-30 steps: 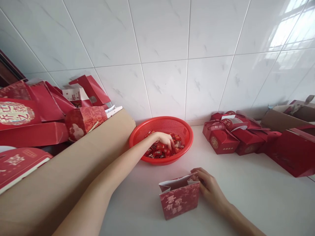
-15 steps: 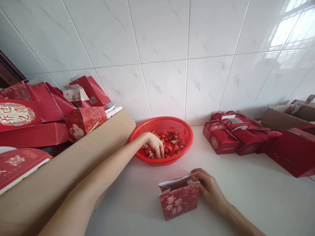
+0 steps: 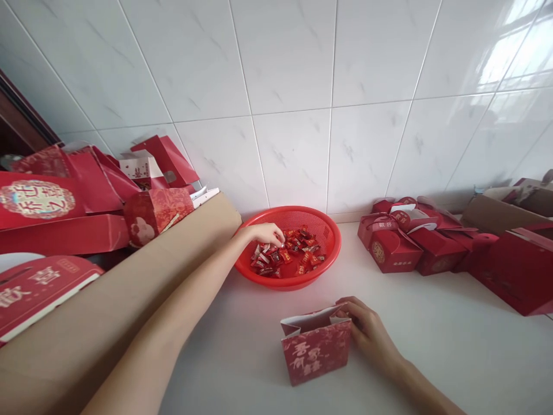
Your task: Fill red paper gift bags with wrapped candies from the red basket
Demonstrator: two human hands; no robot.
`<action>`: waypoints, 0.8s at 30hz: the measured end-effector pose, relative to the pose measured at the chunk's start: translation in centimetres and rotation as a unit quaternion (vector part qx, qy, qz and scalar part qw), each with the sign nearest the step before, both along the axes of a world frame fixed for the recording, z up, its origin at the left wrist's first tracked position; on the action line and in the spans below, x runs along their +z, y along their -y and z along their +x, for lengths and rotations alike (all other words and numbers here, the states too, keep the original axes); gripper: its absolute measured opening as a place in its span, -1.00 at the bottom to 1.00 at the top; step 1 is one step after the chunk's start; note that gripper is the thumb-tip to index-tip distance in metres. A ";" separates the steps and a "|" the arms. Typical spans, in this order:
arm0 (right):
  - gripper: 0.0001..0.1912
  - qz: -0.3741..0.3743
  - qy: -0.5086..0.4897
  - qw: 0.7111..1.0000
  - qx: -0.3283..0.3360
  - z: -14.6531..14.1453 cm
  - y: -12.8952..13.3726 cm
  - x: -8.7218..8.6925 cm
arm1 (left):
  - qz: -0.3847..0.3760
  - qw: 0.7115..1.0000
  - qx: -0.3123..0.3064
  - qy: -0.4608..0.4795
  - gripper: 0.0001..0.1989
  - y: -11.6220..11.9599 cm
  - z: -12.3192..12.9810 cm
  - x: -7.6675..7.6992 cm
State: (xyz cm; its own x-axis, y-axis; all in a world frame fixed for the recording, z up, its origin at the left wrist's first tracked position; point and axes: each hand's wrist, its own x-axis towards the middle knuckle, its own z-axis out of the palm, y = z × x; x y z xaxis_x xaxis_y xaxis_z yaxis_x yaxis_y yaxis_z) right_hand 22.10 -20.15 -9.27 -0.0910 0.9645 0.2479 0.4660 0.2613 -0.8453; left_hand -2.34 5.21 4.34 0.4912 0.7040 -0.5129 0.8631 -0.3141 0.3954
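Observation:
A red plastic basket (image 3: 332, 242) with mesh sides holds many small candies (image 3: 298, 248) in red wrappers. My left hand (image 3: 268, 233) is over the candies inside it, fingers curled and pinched on a candy that is mostly hidden. In front of the basket, a red paper gift bag (image 3: 317, 354) with pale lettering stands upright on the white surface, its top open. My right hand (image 3: 367, 325) grips the bag's right rim between thumb and fingers. The inside bottom of the bag is out of sight.
At the left, a large cardboard box (image 3: 190, 242) is heaped with red gift boxes and bags (image 3: 99, 178). Several closed red gift boxes (image 3: 395, 248) stand at the right, near another cardboard box (image 3: 488, 210). A white tiled wall (image 3: 294, 150) rises behind the basket.
My left hand has moved up and back within the basket, from low among the candies to above them. My right hand and the bag have stayed put. The view has shifted slightly.

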 end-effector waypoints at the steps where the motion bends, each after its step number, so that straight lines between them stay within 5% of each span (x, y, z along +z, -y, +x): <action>1: -0.74 -0.001 -0.003 1.000 0.002 0.0 0.0 0.0 | -0.025 0.999 -0.011 -0.020 -0.63 0.2 -0.1 0.0; 7: -0.73 -0.001 -0.003 1.000 0.002 0.0 0.0 0.0 | -0.103 0.980 -0.066 -0.157 -0.68 2.9 1.0 -1.6; 11: -0.73 0.001 -0.004 1.000 0.001 0.0 -0.1 0.0 | 0.089 0.981 -0.082 -0.151 -0.74 4.1 2.2 -2.0; 15: -0.72 0.001 -0.002 1.000 0.002 0.0 -0.1 0.1 | 0.231 0.967 -0.033 -0.100 -0.62 3.5 2.1 -1.2; 20: -0.73 0.000 0.001 1.000 0.007 0.0 0.1 0.1 | 0.148 0.988 0.002 -0.030 -0.59 2.0 0.5 -0.9; 24: -0.73 -0.007 -0.001 1.000 0.013 0.0 0.1 0.1 | 0.050 0.997 -0.028 -0.051 -0.62 2.2 0.3 -1.1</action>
